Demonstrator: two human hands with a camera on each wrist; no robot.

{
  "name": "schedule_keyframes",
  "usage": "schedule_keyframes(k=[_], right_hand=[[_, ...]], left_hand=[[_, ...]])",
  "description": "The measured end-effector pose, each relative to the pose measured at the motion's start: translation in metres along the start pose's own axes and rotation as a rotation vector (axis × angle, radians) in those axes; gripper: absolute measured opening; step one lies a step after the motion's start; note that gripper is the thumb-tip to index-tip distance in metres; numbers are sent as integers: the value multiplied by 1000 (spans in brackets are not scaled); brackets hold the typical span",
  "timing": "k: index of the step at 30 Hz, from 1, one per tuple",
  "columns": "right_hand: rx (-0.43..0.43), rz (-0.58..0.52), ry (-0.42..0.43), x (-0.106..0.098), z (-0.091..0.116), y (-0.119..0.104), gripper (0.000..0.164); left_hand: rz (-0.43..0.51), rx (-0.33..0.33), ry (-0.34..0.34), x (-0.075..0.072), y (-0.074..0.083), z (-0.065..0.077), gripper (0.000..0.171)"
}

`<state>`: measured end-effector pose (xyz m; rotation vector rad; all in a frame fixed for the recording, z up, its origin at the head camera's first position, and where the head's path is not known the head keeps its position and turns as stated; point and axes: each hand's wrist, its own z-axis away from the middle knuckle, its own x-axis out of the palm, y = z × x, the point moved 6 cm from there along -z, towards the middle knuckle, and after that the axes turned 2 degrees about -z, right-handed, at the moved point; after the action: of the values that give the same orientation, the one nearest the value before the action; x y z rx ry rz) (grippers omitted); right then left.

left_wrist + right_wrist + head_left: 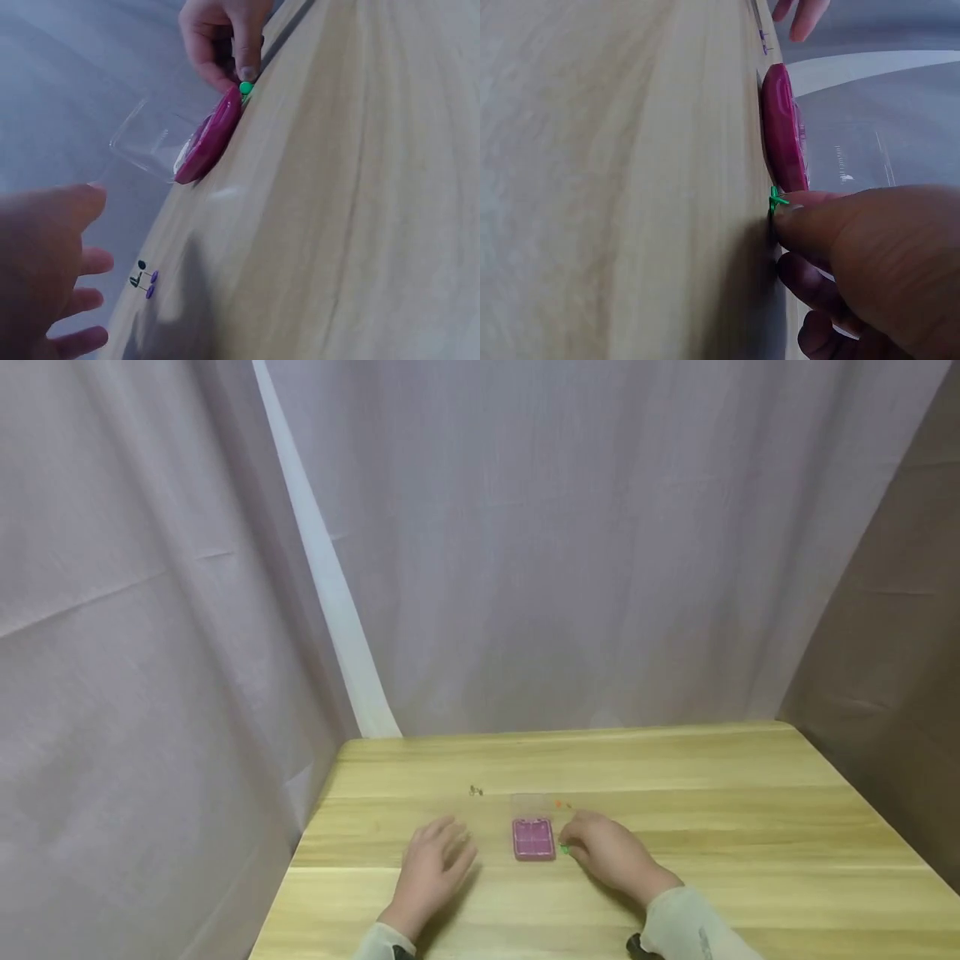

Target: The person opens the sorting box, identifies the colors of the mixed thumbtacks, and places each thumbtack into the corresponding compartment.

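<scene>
A small pink case (534,840) lies on the table, its clear lid (154,142) raised at the back and its tray divided into compartments. Just right of the case, my right hand (611,852) pinches a small bright green stud (775,199) between thumb and fingertips, close to the tabletop. Whether it is an earring I cannot tell. My left hand (435,868) hovers left of the case, fingers spread and holding nothing. Beyond it, a pair of small purple-headed studs (152,285) with thin pins and dark ends stands on the table.
Small orange pieces (558,804) lie behind the green stud, near the right side of the lid. The wooden table (750,835) extends to both sides. Grey curtains (562,543) hang behind it, with a pale gap at the left.
</scene>
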<state>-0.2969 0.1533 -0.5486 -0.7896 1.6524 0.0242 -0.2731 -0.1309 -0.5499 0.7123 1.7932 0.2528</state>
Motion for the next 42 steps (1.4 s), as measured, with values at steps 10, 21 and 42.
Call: schedule_keyframes(k=[10,21,42], right_hand=[[34,26,4,0,4,7,7],[89,22,17,-5,-1,5,13],[34,-50,83,-17,-21,-35,15]], left_hand=[[-70,-19,-1,1,6,0,46],[-101,-33,13,-2,4,-9,21],[-50,-21,-25,3,6,-14,21]])
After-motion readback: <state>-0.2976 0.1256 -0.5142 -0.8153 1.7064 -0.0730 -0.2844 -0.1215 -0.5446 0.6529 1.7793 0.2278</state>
